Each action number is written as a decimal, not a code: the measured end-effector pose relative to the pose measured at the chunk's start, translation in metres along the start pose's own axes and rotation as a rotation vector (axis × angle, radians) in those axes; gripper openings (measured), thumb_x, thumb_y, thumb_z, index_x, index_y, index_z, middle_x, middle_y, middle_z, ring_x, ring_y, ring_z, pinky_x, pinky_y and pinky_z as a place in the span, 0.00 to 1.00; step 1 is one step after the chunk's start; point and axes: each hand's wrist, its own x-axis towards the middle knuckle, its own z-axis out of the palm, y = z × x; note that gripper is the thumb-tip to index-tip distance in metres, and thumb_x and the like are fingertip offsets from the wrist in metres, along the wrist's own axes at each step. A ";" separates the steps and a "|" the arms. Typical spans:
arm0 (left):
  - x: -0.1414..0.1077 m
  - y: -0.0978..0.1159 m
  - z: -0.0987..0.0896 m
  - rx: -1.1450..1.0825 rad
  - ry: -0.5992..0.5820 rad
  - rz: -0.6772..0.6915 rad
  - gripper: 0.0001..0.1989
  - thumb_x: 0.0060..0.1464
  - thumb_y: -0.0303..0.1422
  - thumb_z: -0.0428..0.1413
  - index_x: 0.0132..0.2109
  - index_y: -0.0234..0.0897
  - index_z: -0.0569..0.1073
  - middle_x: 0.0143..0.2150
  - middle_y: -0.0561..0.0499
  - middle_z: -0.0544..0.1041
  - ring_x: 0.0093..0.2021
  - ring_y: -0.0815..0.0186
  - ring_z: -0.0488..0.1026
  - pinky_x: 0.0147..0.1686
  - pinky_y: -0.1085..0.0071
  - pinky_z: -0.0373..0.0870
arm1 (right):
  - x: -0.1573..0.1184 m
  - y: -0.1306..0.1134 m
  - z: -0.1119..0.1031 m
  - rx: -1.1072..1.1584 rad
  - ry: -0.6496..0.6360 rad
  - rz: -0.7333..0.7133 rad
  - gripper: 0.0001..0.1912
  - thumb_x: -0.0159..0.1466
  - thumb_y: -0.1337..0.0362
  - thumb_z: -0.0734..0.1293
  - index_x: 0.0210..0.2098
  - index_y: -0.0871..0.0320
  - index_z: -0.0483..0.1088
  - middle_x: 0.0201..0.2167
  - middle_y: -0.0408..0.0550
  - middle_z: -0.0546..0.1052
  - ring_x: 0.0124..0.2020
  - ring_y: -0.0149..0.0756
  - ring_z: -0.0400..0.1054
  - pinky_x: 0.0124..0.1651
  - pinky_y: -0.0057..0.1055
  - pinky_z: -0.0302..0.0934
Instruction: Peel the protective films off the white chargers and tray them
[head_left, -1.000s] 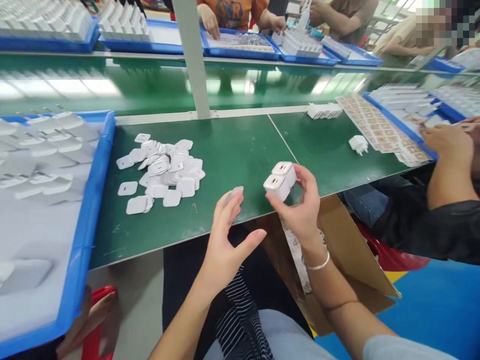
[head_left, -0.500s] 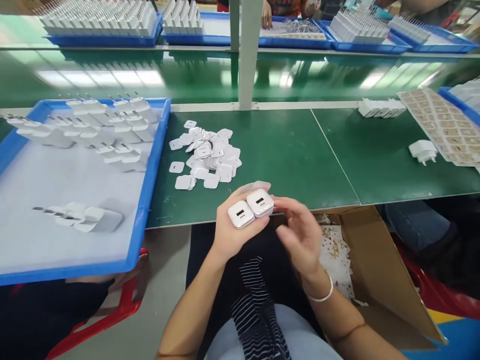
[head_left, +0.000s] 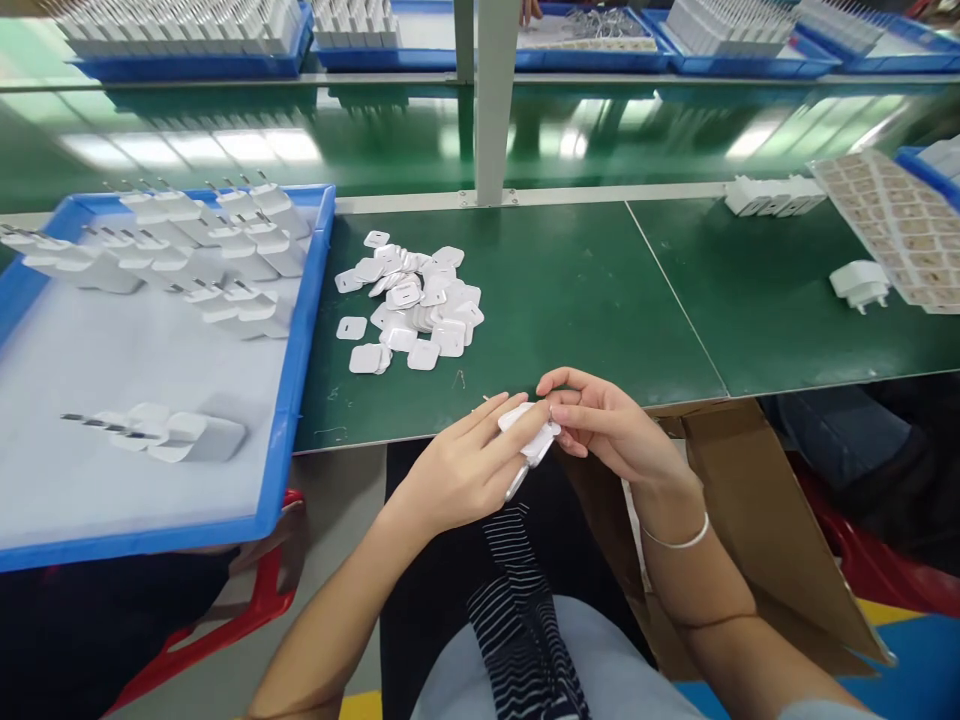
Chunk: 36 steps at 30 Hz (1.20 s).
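Note:
My left hand (head_left: 457,470) is wrapped from above around two white plug chargers (head_left: 529,432), just in front of the bench edge; its fingers hide most of them. At their right end, the thumb and a finger of my right hand (head_left: 611,425) pinch close to a small shiny metal part, possibly a pin. The other right fingers are curled loosely. On the green bench beyond lies a loose heap of flat white face plates (head_left: 420,310), some with a small slot.
To the left, a blue-rimmed tray (head_left: 300,330) holds white chargers (head_left: 187,240) with pins up. A single charger (head_left: 859,285) and a sheet of small stickers (head_left: 889,225) lie at right. A cardboard box (head_left: 757,520) stands below the bench edge. Trays fill the shelf behind.
The chargers have been turned over, so their port faces no longer show. My left hand has rolled to back-up, and my right hand has closed in to touch them.

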 end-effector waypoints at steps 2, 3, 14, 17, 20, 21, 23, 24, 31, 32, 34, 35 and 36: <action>0.000 0.000 -0.001 0.061 -0.017 0.032 0.09 0.61 0.23 0.52 0.47 0.30 0.73 0.59 0.36 0.78 0.58 0.49 0.78 0.61 0.53 0.77 | -0.002 -0.002 -0.002 -0.056 -0.021 0.016 0.14 0.56 0.62 0.79 0.35 0.59 0.74 0.21 0.38 0.73 0.20 0.23 0.63 0.20 0.19 0.57; 0.000 -0.001 -0.001 0.097 -0.020 0.044 0.09 0.61 0.22 0.52 0.47 0.29 0.74 0.58 0.36 0.78 0.57 0.50 0.79 0.60 0.53 0.77 | -0.003 -0.003 -0.003 -0.087 -0.021 0.015 0.14 0.55 0.62 0.80 0.34 0.60 0.75 0.21 0.39 0.73 0.20 0.23 0.64 0.20 0.20 0.59; -0.005 -0.006 0.011 0.028 0.036 0.024 0.10 0.61 0.26 0.56 0.49 0.29 0.73 0.59 0.34 0.77 0.60 0.48 0.76 0.63 0.52 0.75 | -0.001 -0.008 -0.001 -0.124 0.039 -0.049 0.12 0.55 0.63 0.80 0.31 0.59 0.74 0.18 0.39 0.74 0.17 0.24 0.65 0.19 0.19 0.60; -0.007 -0.005 0.014 -0.068 0.067 -0.066 0.16 0.60 0.25 0.55 0.55 0.30 0.71 0.60 0.33 0.77 0.59 0.51 0.77 0.62 0.54 0.76 | -0.001 -0.008 0.000 -0.102 0.067 -0.049 0.12 0.55 0.62 0.79 0.30 0.59 0.74 0.17 0.39 0.74 0.16 0.25 0.65 0.18 0.20 0.60; -0.007 -0.003 0.017 -0.221 0.155 -0.234 0.23 0.59 0.25 0.56 0.61 0.35 0.68 0.61 0.36 0.76 0.59 0.56 0.77 0.57 0.61 0.78 | -0.005 -0.004 -0.001 -0.099 0.149 -0.155 0.10 0.56 0.64 0.78 0.31 0.58 0.75 0.18 0.40 0.75 0.17 0.26 0.67 0.19 0.21 0.62; -0.006 -0.002 0.016 -0.280 0.189 -0.284 0.24 0.58 0.25 0.57 0.61 0.36 0.69 0.60 0.37 0.76 0.58 0.56 0.77 0.55 0.62 0.79 | -0.007 -0.002 -0.001 -0.110 0.181 -0.206 0.08 0.57 0.64 0.78 0.32 0.58 0.76 0.19 0.40 0.76 0.18 0.27 0.67 0.20 0.22 0.63; -0.001 -0.002 0.013 -0.415 0.229 -0.371 0.23 0.55 0.26 0.60 0.59 0.37 0.72 0.58 0.38 0.77 0.56 0.56 0.78 0.54 0.61 0.79 | -0.012 0.001 -0.002 -0.153 0.227 -0.300 0.06 0.58 0.65 0.77 0.34 0.56 0.77 0.21 0.40 0.77 0.20 0.28 0.69 0.22 0.23 0.66; 0.001 -0.003 0.011 -0.487 0.233 -0.410 0.23 0.54 0.27 0.62 0.57 0.38 0.74 0.57 0.39 0.78 0.56 0.56 0.78 0.55 0.60 0.78 | -0.014 0.003 -0.003 -0.183 0.237 -0.341 0.06 0.59 0.66 0.77 0.35 0.55 0.78 0.22 0.41 0.77 0.21 0.28 0.70 0.23 0.24 0.68; 0.010 -0.020 -0.002 -1.005 0.128 -0.583 0.15 0.50 0.31 0.67 0.47 0.38 0.82 0.53 0.40 0.81 0.56 0.50 0.78 0.56 0.53 0.77 | -0.013 -0.003 -0.007 -0.371 0.261 -0.537 0.07 0.63 0.67 0.74 0.40 0.51 0.77 0.33 0.43 0.79 0.30 0.34 0.77 0.29 0.30 0.76; 0.009 -0.021 -0.002 -1.110 0.114 -0.602 0.17 0.50 0.34 0.68 0.48 0.38 0.82 0.54 0.40 0.81 0.54 0.49 0.79 0.52 0.54 0.79 | -0.012 -0.005 -0.007 -0.395 0.248 -0.535 0.06 0.63 0.66 0.74 0.40 0.52 0.77 0.33 0.43 0.78 0.32 0.35 0.77 0.28 0.30 0.76; 0.007 -0.023 -0.002 -1.304 0.077 -0.664 0.20 0.49 0.38 0.68 0.50 0.38 0.81 0.58 0.38 0.79 0.48 0.49 0.82 0.45 0.56 0.82 | -0.009 -0.008 -0.008 -0.458 0.205 -0.500 0.03 0.65 0.65 0.72 0.40 0.53 0.78 0.32 0.44 0.77 0.31 0.34 0.76 0.27 0.30 0.76; 0.006 -0.022 -0.001 -1.359 0.063 -0.701 0.21 0.49 0.39 0.69 0.50 0.38 0.81 0.59 0.38 0.78 0.45 0.49 0.83 0.43 0.57 0.82 | -0.007 -0.010 -0.008 -0.497 0.191 -0.489 0.03 0.66 0.65 0.71 0.40 0.53 0.78 0.32 0.44 0.76 0.29 0.33 0.75 0.27 0.30 0.75; 0.006 -0.022 -0.001 -1.377 0.057 -0.735 0.22 0.48 0.38 0.69 0.50 0.38 0.81 0.60 0.38 0.77 0.44 0.50 0.84 0.42 0.58 0.83 | -0.006 -0.012 -0.008 -0.544 0.188 -0.493 0.04 0.67 0.65 0.70 0.40 0.53 0.78 0.32 0.44 0.75 0.28 0.32 0.73 0.26 0.29 0.73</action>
